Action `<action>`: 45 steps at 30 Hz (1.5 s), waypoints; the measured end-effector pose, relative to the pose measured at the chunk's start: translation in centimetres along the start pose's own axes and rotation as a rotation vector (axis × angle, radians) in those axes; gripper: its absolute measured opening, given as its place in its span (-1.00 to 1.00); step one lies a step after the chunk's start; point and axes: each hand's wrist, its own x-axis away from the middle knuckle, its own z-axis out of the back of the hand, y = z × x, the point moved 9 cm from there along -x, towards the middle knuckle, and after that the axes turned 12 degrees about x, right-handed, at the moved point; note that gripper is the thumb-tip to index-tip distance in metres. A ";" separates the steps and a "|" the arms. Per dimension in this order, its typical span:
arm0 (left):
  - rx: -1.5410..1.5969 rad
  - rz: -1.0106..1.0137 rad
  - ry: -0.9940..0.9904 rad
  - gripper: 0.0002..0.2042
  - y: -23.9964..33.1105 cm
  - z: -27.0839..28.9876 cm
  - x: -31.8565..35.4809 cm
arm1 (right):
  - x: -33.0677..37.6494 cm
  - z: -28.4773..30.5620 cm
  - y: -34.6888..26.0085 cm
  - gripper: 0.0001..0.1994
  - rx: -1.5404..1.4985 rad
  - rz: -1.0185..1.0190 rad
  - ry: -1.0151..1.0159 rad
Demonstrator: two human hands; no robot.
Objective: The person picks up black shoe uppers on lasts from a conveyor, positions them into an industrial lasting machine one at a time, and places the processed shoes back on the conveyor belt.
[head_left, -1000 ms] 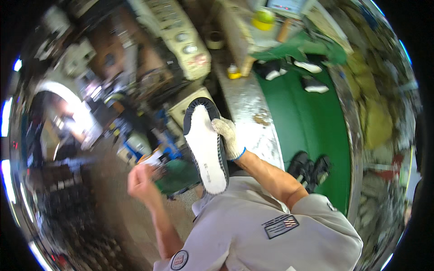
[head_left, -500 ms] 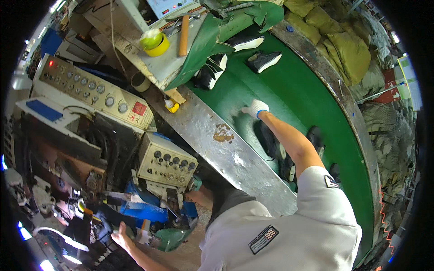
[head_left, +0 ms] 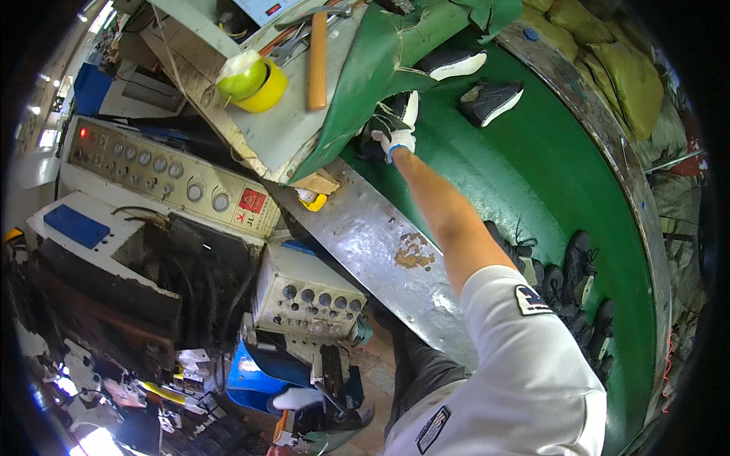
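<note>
— Green conveyor belt [head_left: 532, 190] curves away past a worn metal rim [head_left: 380, 243], machines crowding the near side. What's the right hand [head_left: 397, 137] up to?

— Gloved in white, arm stretched far out, it's closed around a dark shoe with a white sole [head_left: 401, 110], right at the edge of the torn green cover [head_left: 380, 53].

— Other shoes?

— Two more on the belt just beyond that one: one black [head_left: 490, 100], one further back [head_left: 452, 62]. A cluster of black shoes [head_left: 570, 281] sits on the belt beside the person's shoulder.

— And the left hand [head_left: 296, 398]?

— Low down, below the grey control box [head_left: 312, 292], white-gloved, resting at a dark machine part; whether it grips, I can't tell.

— Above the cover?

— A wooden-handled hammer [head_left: 318, 49] and yellow tape roll [head_left: 262, 83].
</note>
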 end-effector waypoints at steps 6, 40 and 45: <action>0.098 -0.228 0.040 -0.66 4.7 -1.1 -1.6 | 16.3 4.0 -1.0 -0.44 -0.963 -0.048 -0.697; 1.037 -0.184 -0.023 -0.56 11.1 -2.1 -16.1 | 81.4 -15.5 -22.5 -0.54 -0.951 0.076 -1.249; 0.857 -0.144 -0.099 -0.58 9.6 -5.3 -15.7 | 80.6 -17.1 -24.0 -0.61 -0.886 0.127 -1.161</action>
